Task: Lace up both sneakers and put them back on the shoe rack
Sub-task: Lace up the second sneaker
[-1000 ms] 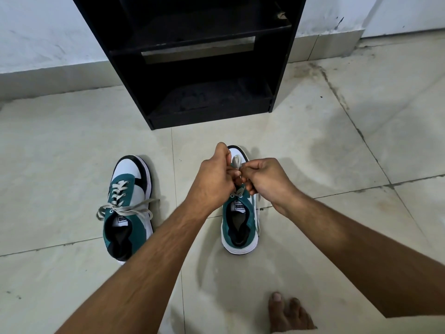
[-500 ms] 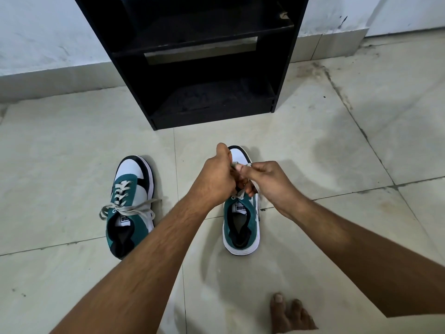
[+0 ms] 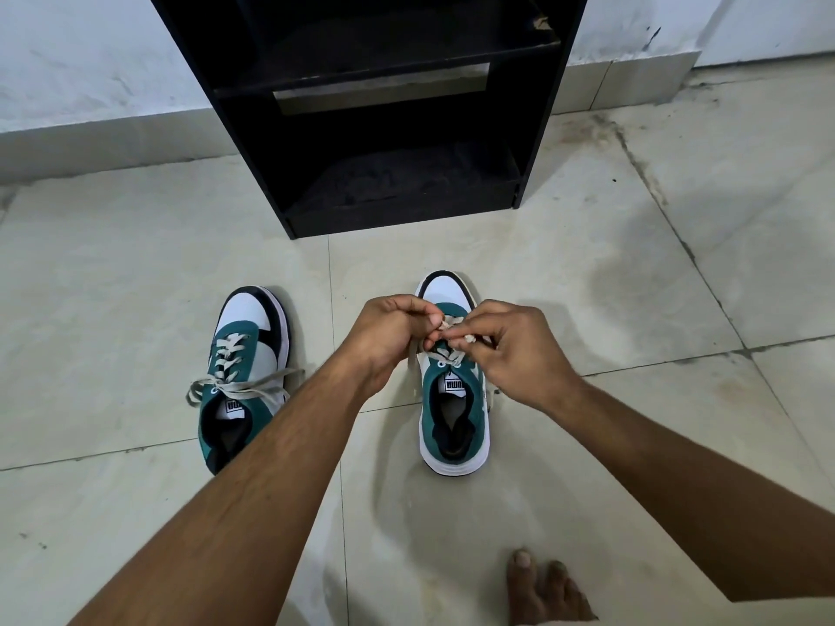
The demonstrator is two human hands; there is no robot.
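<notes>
At the frame's center, a left hand (image 3: pixel 388 336) and right hand (image 3: pixel 510 350) pinch the beige lace (image 3: pixel 445 350) over a green-and-white sneaker (image 3: pixel 454 417) on the tiled floor (image 3: pixel 113 273). A second sneaker (image 3: pixel 241 377) sits at left, laces loose. A black shoe rack (image 3: pixel 388 110) stands at top center.

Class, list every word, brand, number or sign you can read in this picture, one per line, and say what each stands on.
"PUMA", seen upside down: black letters on the white tongue label of the right-hand teal, white and black sneaker.
Partly readable, seemingly the same brand: the tongue label of the left-hand teal, white and black sneaker, its left part cut off by the collar.
No text visible on the black wooden shoe rack.
</notes>
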